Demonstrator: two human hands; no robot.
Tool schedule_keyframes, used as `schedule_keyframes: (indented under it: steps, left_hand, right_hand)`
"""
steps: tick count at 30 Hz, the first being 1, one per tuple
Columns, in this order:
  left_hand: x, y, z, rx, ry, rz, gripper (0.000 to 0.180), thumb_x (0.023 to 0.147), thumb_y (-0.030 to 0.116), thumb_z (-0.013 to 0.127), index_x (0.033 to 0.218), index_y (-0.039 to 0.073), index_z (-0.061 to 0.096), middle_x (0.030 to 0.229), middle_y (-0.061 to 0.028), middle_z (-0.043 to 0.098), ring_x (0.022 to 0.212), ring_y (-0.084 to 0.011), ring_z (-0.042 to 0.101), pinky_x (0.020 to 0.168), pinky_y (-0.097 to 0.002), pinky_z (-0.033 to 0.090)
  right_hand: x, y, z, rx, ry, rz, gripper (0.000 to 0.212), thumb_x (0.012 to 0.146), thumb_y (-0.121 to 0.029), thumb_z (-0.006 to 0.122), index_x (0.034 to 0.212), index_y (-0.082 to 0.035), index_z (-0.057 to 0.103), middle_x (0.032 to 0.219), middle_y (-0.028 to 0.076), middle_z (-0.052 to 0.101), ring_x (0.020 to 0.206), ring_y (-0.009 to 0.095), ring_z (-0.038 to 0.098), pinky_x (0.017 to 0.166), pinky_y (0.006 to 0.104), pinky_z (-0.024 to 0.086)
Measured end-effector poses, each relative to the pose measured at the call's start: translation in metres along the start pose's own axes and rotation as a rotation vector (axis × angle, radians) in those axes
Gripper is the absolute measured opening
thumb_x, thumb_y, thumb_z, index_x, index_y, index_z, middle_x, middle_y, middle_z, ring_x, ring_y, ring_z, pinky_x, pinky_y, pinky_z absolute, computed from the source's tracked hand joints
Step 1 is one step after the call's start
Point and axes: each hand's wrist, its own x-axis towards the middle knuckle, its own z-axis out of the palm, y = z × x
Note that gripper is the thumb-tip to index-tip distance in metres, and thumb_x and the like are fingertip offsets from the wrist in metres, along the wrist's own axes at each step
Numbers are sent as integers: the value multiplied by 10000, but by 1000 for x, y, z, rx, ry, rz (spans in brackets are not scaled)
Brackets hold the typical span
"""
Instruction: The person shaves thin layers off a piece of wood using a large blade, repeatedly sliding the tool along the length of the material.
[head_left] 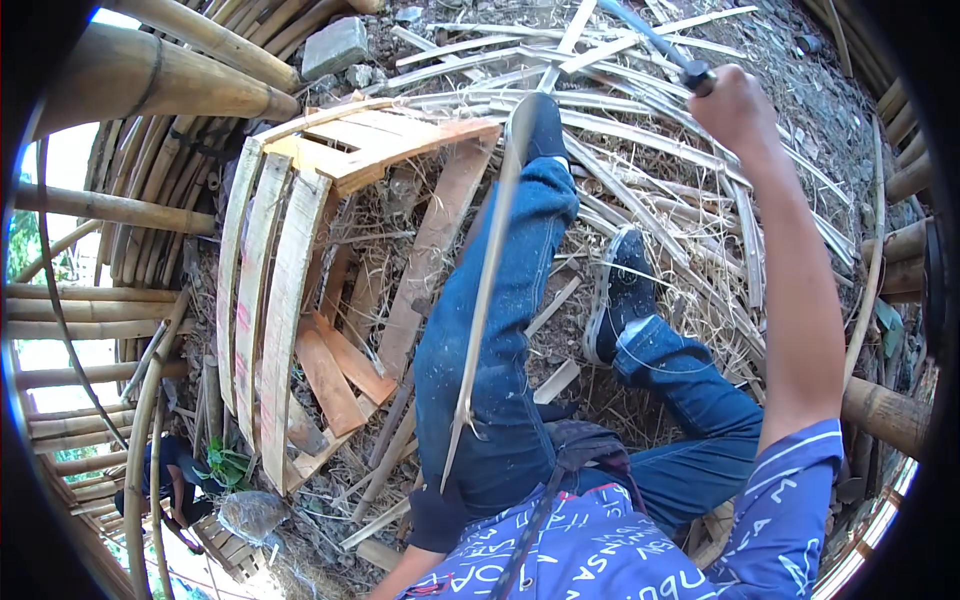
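Gripping a long-bladed knife (pixel 650 38) by its black handle in the right hand (pixel 735 110), arm stretched toward the upper right, blade angled past the top edge. Holding the near end of a long, pale bamboo strip (pixel 486 290) in the dark-gloved left hand (pixel 440 517), low at centre (fingers too hidden to make out). Seen lengthwise, stretching over the jeans-covered left leg (pixel 512 340) to the left shoe (pixel 543 128). Sitting beside a slatted wooden crate (pixel 290 310), near split strips (pixel 655 142) scattered over the ground. Surrounded by bamboo poles (pixel 120 208), with another person (pixel 175 480) at lower left.
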Motion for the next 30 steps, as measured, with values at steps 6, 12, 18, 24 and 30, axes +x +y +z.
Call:
schedule_keyframes:
  steps: [6, 12, 18, 24, 30]
  left_hand:
    - [6, -17, 4, 4, -18, 48, 192, 846, 136, 506, 765, -16, 591, 633, -238, 570, 598, -435, 572, 521, -504, 409]
    - [3, -9, -14, 15, 78, 188, 273, 891, 181, 486, 785, -41, 605, 598, -246, 557, 566, -445, 537, 521, -488, 392]
    - [22, -32, -22, 194, -339, 429, 235, 815, 193, 558, 642, 35, 574, 587, -181, 583, 575, -359, 602, 514, -459, 434]
    - [41, 14, -63, -390, -519, 87, 337, 886, 246, 482, 636, 33, 555, 618, -103, 609, 520, -223, 593, 474, -337, 446]
    - [42, 55, -81, -607, -518, -323, 417, 921, 339, 510, 721, 0, 649, 610, -53, 605, 546, -128, 557, 548, -293, 438]
  right_hand:
    - [0, 90, 38, -86, -294, 192, 329, 733, -239, 615, 889, 49, 648, 868, 255, 659, 828, 382, 656, 713, 444, 510]
    - [-171, 149, 131, 633, -292, 277, 130, 712, -146, 637, 691, -30, 580, 549, -1, 524, 479, 111, 501, 451, 293, 385]
    - [-316, 122, 136, 948, -307, 636, 246, 799, -182, 717, 703, -52, 533, 516, 3, 512, 368, 76, 467, 336, 217, 359]
    - [-352, 132, 155, 1037, -281, 621, 269, 831, -207, 699, 717, -90, 485, 499, -11, 468, 352, 77, 434, 322, 218, 341]
    - [-354, 138, 159, 1119, -251, 738, 281, 845, -240, 680, 715, -68, 500, 496, 12, 482, 354, 89, 456, 330, 228, 360]
